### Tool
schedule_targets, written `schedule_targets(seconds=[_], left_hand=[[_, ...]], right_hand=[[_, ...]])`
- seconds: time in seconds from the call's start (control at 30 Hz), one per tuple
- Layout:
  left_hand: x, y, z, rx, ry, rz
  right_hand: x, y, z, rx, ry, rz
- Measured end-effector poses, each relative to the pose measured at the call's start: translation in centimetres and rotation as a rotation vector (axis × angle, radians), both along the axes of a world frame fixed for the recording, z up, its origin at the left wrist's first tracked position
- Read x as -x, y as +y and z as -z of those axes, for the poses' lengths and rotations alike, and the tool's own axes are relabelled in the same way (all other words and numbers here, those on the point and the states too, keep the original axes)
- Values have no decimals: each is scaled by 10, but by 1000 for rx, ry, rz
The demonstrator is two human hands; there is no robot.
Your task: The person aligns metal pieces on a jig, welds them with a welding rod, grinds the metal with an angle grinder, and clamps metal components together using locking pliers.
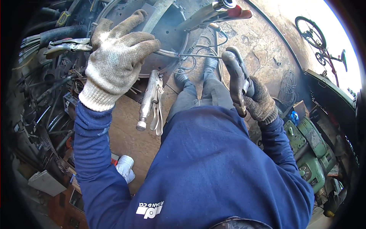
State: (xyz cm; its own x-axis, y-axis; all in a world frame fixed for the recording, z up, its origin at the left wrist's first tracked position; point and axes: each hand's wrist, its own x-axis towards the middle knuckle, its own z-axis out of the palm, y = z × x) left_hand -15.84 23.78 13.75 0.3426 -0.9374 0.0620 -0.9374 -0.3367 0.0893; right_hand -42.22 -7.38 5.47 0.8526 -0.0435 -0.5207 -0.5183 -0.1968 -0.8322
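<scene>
Head view: I've got hands apart, right hand (261, 100) clamped on the grey rod holder (233, 74), left hand (118, 57) spread beside the far-left locking pliers (72, 47). Thin rod (202, 56) points left. Holder looks hefty, stiff; grip well behind the rod, likely bendy.

The right hand (262, 101) grips a clamp (233, 72) carrying a thin rod (200, 56); the left hand (116, 59) is spread near pliers (150, 97).

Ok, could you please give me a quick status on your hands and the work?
Right hand closed on electrode holder, thin rod pointing left. Left hand open, nothing visible in it. Locking pliers jutting out beside its wrist.
</scene>
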Motion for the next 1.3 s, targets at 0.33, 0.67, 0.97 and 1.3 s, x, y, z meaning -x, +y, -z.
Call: schedule_targets(seconds=[0.33, 0.67, 0.97, 1.3], left_hand=[[1, 5, 5, 9, 17, -49], [2, 8, 7, 80, 87, -51], [4, -1, 1, 31, 60, -85], [7, -5, 3, 79, 57, -55]], right_hand=[[-7, 6, 14, -64, 16, -43], [14, -5, 15, -292, -19, 195], [13, -5, 10, -66, -85, 57], [9, -3, 6, -61, -36, 59]])
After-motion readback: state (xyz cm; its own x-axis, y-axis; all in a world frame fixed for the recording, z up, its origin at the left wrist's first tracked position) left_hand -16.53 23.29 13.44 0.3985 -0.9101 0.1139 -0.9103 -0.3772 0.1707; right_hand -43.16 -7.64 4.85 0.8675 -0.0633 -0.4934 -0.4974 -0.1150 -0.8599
